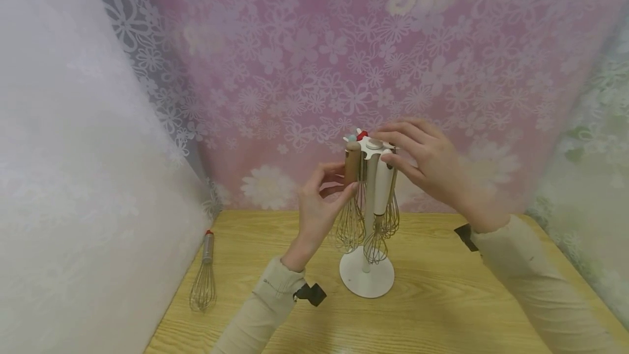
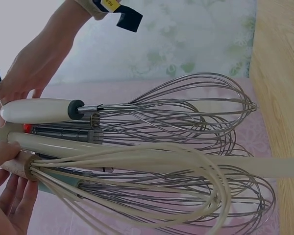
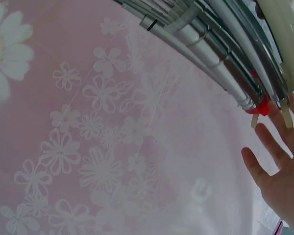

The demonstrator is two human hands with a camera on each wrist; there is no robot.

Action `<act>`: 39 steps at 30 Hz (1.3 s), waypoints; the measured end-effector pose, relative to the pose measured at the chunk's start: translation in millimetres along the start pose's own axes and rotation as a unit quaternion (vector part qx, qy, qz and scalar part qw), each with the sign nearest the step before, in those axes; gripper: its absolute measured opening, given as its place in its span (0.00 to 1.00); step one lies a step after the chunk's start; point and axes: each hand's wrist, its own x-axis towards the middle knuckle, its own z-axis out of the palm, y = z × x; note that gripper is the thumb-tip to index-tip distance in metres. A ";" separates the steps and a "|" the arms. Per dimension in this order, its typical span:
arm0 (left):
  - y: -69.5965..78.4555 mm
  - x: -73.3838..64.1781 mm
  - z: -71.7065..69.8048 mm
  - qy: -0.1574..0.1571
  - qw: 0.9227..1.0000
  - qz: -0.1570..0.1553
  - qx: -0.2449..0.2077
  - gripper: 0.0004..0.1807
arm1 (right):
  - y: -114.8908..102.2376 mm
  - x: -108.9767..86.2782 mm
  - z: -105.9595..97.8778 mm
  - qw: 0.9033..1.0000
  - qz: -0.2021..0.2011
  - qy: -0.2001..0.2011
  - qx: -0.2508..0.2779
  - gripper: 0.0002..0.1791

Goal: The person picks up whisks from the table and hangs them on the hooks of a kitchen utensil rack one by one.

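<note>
A white rotating-style whisk stand rises from a round base, with several whisks hanging around its notched top. My left hand pinches the brown handle of a whisk at the stand's left side, thumb in front and fingers behind. Cream wires spread from that whisk's handle in the left wrist view. Over the stand's top, my right hand reaches with fingers extended, its thumb by the upper end of a white-handled whisk. The right wrist view shows its fingers spread beside the hanging handles.
A grey-handled whisk with a red end lies at the left edge of the wooden table. Behind the stand hangs a pink flowered backdrop. Pale sheets line the left and right sides.
</note>
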 end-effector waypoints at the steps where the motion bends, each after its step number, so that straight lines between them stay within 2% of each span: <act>1: 0.0 -0.2 0.1 0.000 1.000 -0.002 0.000 0.21 | 1.7 -0.8 -1.0 1.000 -0.005 -0.007 0.003 0.32; 11: -0.5 -1.7 0.2 0.002 1.000 -0.023 -0.001 0.24 | 8.2 -5.0 -2.2 0.999 -0.024 -0.026 0.022 0.29; 18: -2.4 -2.4 -2.2 0.024 1.000 -0.006 -0.002 0.12 | 8.1 -4.6 -0.8 0.999 -0.034 -0.012 0.019 0.28; 23: -4.1 -2.6 -9.5 0.034 0.999 0.009 0.003 0.10 | 6.8 -3.7 1.3 0.999 -0.034 0.000 0.007 0.28; 34: -19.2 -6.4 -27.1 0.052 0.998 0.014 0.031 0.10 | 6.0 -2.8 3.8 0.999 -0.036 0.016 -0.012 0.27; 39: -25.4 -9.4 -31.9 0.056 0.998 0.013 0.035 0.10 | 8.6 -4.4 4.4 0.999 -0.031 0.011 -0.012 0.28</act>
